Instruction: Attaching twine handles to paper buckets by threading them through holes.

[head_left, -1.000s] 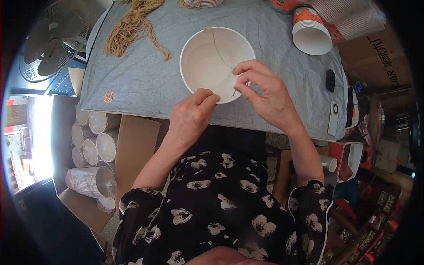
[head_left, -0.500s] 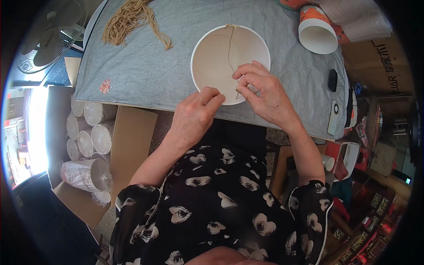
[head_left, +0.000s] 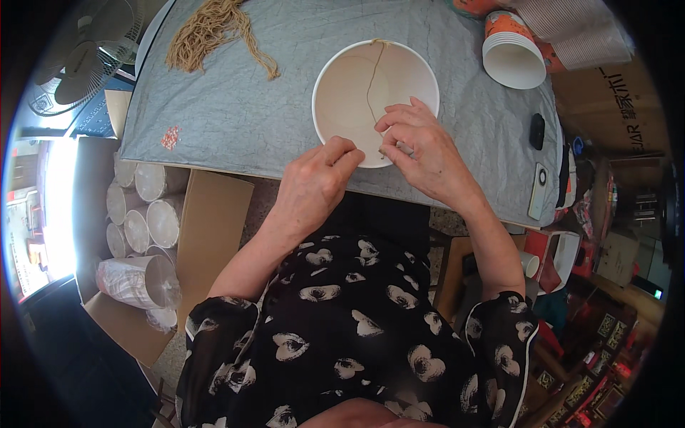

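Note:
A large round white paper tub [head_left: 335,93] stands at the near edge of the table, its open mouth facing up. One end of a thin tan string [head_left: 369,91] is at the tub's far rim. From there it crosses the mouth down to my right hand [head_left: 432,157], whose thumb and fingers pinch it over the near right rim. A short tail of string shows below those fingertips. My left hand [head_left: 314,182] has its thumb and forefinger closed on the tub's near left rim. What lies between its fingertips is hidden.
A bundle of tan strings [head_left: 207,39] lies far left, with red-and-white bits [head_left: 170,138] nearer. Stacked orange-and-white paper tubs [head_left: 512,57] are far right. A black object [head_left: 536,130] and a pale phone-like device [head_left: 539,190] sit near the right edge. Left, a cardboard box [head_left: 214,235] holds several white tubs.
The tub has shifted slightly to the right between my hands, and the string's far end with it. My right fingers have turned a little, with less of the string's tail showing.

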`<state>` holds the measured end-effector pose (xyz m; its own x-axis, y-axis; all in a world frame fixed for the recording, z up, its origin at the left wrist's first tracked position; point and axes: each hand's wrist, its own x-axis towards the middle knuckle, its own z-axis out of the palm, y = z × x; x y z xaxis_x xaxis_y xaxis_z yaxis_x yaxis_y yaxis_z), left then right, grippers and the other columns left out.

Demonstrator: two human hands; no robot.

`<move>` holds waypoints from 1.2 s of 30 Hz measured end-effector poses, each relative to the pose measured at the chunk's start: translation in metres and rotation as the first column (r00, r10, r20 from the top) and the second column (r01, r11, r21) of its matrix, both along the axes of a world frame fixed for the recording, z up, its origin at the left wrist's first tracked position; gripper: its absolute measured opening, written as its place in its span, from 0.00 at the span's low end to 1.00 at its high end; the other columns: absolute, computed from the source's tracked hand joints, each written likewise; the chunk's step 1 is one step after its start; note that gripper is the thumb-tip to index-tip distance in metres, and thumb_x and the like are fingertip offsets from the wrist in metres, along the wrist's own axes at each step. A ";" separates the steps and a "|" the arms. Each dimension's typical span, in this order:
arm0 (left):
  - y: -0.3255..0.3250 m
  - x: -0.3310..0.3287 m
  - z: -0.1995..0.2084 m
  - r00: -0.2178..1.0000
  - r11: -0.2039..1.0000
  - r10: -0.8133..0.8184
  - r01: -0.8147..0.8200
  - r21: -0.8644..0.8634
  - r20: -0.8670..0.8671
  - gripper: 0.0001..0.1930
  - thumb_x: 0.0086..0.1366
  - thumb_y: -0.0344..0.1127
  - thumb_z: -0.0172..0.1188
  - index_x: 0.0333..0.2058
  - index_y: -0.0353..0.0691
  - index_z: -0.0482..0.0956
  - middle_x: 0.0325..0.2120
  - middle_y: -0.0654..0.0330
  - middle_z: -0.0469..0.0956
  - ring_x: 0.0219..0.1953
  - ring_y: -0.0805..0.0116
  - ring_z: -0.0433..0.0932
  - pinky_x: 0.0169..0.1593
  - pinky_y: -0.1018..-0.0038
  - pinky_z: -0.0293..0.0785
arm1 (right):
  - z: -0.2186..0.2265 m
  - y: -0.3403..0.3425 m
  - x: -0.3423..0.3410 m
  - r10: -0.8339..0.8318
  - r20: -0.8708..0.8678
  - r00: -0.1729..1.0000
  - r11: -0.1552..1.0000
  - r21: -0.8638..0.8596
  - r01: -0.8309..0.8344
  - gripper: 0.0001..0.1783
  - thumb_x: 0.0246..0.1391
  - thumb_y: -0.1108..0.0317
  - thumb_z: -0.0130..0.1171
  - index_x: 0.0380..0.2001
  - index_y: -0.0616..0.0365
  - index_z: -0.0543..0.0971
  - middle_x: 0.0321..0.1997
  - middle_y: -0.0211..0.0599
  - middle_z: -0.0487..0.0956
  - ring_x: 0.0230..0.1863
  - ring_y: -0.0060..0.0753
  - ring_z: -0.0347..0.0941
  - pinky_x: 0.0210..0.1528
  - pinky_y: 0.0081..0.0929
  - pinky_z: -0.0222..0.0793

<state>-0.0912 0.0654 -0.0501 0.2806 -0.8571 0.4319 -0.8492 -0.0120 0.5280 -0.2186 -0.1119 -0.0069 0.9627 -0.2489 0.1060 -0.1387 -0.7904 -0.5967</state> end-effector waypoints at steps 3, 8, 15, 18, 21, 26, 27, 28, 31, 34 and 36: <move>-0.004 0.004 0.003 1.000 1.000 0.018 -0.017 0.026 -0.018 0.10 0.59 0.25 0.64 0.40 0.43 0.84 0.37 0.63 0.80 0.34 0.60 0.83 0.34 0.67 0.80 | -0.002 0.000 0.001 0.039 -0.023 0.999 0.997 -0.064 -0.041 0.05 0.57 0.73 0.60 0.28 0.62 0.79 0.49 0.35 0.79 0.64 0.46 0.69 0.77 0.53 0.45; -0.012 0.013 0.018 1.000 0.989 -0.006 0.005 0.149 0.007 0.22 0.57 0.20 0.56 0.46 0.52 0.82 0.36 0.60 0.75 0.28 0.55 0.82 0.29 0.63 0.81 | 0.003 -0.007 0.005 0.066 -0.047 0.997 0.984 -0.160 -0.073 0.08 0.61 0.69 0.58 0.37 0.59 0.84 0.53 0.37 0.79 0.69 0.49 0.64 0.77 0.53 0.42; -0.017 0.032 0.024 0.998 0.976 -0.012 0.025 0.218 -0.063 0.23 0.61 0.21 0.54 0.50 0.54 0.82 0.36 0.55 0.73 0.28 0.49 0.81 0.32 0.57 0.80 | 0.005 0.006 0.009 -0.130 0.374 0.918 0.988 -0.025 0.150 0.07 0.60 0.73 0.58 0.36 0.63 0.84 0.51 0.41 0.81 0.62 0.46 0.72 0.70 0.43 0.58; -0.017 0.034 0.029 0.986 0.970 -0.001 0.042 0.240 -0.166 0.22 0.61 0.20 0.57 0.50 0.54 0.82 0.34 0.56 0.74 0.33 0.51 0.82 0.37 0.56 0.78 | -0.010 0.008 -0.010 -0.462 0.347 0.816 0.878 0.309 0.365 0.06 0.57 0.74 0.64 0.37 0.64 0.83 0.39 0.37 0.83 0.37 0.26 0.78 0.41 0.23 0.73; -0.020 0.031 0.032 0.991 0.969 -0.013 0.045 0.244 -0.130 0.20 0.63 0.22 0.57 0.50 0.54 0.83 0.33 0.56 0.74 0.33 0.51 0.81 0.37 0.57 0.77 | -0.039 0.023 -0.015 -0.502 0.029 0.864 0.718 0.571 0.398 0.09 0.56 0.72 0.67 0.39 0.65 0.84 0.35 0.34 0.84 0.35 0.22 0.78 0.41 0.22 0.74; -0.022 0.030 0.032 0.987 0.968 -0.002 0.043 0.246 -0.162 0.18 0.64 0.24 0.59 0.49 0.54 0.83 0.33 0.57 0.74 0.33 0.52 0.81 0.35 0.58 0.76 | -0.062 0.043 0.001 -0.567 0.035 0.823 0.516 0.794 0.322 0.08 0.58 0.73 0.67 0.39 0.65 0.85 0.35 0.31 0.85 0.36 0.18 0.79 0.41 0.18 0.74; -0.022 0.031 0.031 0.988 0.968 -0.002 0.041 0.246 -0.157 0.18 0.64 0.24 0.59 0.49 0.54 0.83 0.33 0.57 0.74 0.33 0.52 0.81 0.35 0.58 0.76 | -0.064 0.042 0.003 -0.583 0.065 0.810 0.482 0.830 0.281 0.07 0.59 0.73 0.66 0.39 0.65 0.85 0.35 0.30 0.85 0.36 0.18 0.79 0.41 0.18 0.74; -0.021 0.033 0.031 0.990 0.972 -0.020 0.052 0.231 -0.136 0.17 0.64 0.24 0.59 0.49 0.53 0.83 0.33 0.57 0.74 0.33 0.52 0.81 0.35 0.58 0.76 | -0.063 0.041 0.000 -0.583 0.069 0.809 0.482 0.831 0.277 0.07 0.59 0.73 0.66 0.39 0.65 0.85 0.35 0.30 0.85 0.36 0.18 0.79 0.41 0.18 0.74; -0.019 0.049 0.034 0.989 0.974 -0.064 0.092 0.208 -0.136 0.13 0.65 0.28 0.60 0.46 0.51 0.85 0.35 0.57 0.78 0.33 0.51 0.82 0.35 0.58 0.77 | -0.046 0.037 -0.011 -0.525 0.120 0.843 0.603 0.751 0.268 0.05 0.59 0.74 0.66 0.37 0.65 0.85 0.34 0.31 0.85 0.37 0.19 0.78 0.41 0.19 0.73; -0.023 0.056 0.048 0.970 0.956 -0.136 0.182 0.230 -0.202 0.08 0.65 0.35 0.63 0.42 0.47 0.87 0.36 0.57 0.82 0.32 0.51 0.82 0.36 0.61 0.78 | -0.022 0.031 -0.020 -0.461 0.292 0.838 0.798 0.550 0.247 0.04 0.55 0.74 0.68 0.35 0.62 0.85 0.32 0.32 0.84 0.35 0.22 0.78 0.39 0.20 0.73; -0.027 0.058 0.053 0.957 0.938 -0.166 0.228 0.260 -0.238 0.08 0.65 0.39 0.66 0.39 0.45 0.88 0.35 0.57 0.84 0.31 0.52 0.83 0.35 0.63 0.78 | -0.011 0.023 -0.018 -0.257 0.479 0.839 0.954 0.266 0.140 0.04 0.53 0.75 0.69 0.34 0.62 0.85 0.33 0.34 0.83 0.34 0.26 0.78 0.37 0.21 0.73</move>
<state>-0.0335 0.0383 0.0026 0.1512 -0.9819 0.1142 -0.7202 -0.0303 0.6932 -0.2362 -0.0892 -0.0175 0.7177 -0.5012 0.4835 0.0862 -0.6249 -0.7759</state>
